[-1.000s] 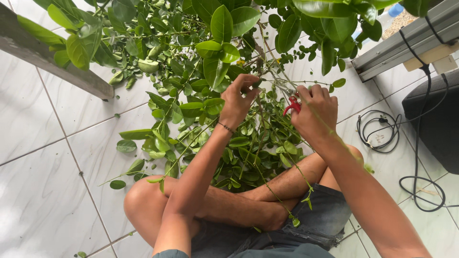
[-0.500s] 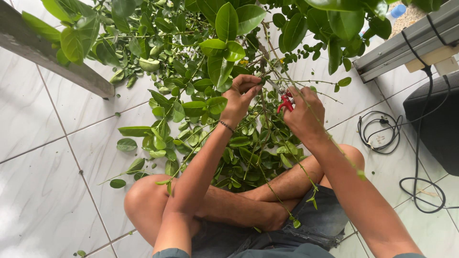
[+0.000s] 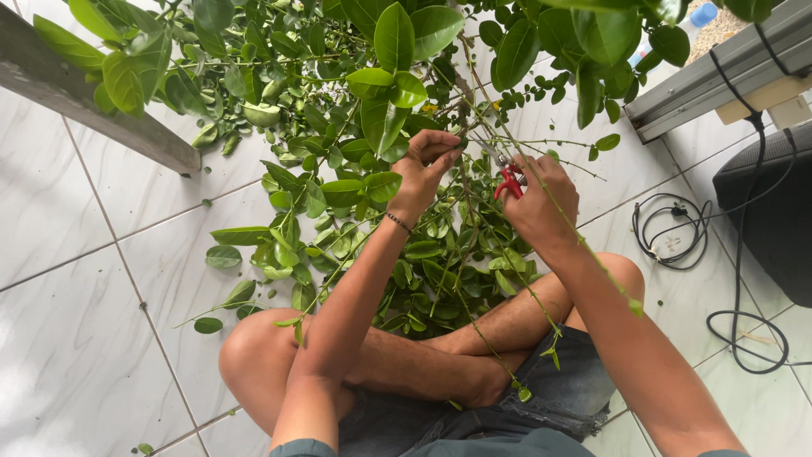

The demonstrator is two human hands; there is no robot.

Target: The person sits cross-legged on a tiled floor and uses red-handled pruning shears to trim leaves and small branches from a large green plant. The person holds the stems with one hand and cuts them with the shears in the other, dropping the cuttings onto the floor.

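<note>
Legs crossed on tile, cut leaves (image 3: 440, 279) piled ahead. L hand (image 3: 423, 169) pinches a stem (image 3: 463, 182), raised a bit vs 1 s ago. R hand (image 3: 541, 199) has closed in w/ red pruners (image 3: 509, 179), clenched on handles, blades now at stem: cut looks imminent.

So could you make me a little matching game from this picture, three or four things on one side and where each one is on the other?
Things:
1. red-handled pruners
2. cut leaves
3. coiled black cable
4. thin bracelet

Places:
A. on the tiled floor at the far right
B. on the left wrist
C. in the right hand
D. heaped on the floor in front of the crossed legs

Pairs: 1-C, 2-D, 3-A, 4-B
</note>
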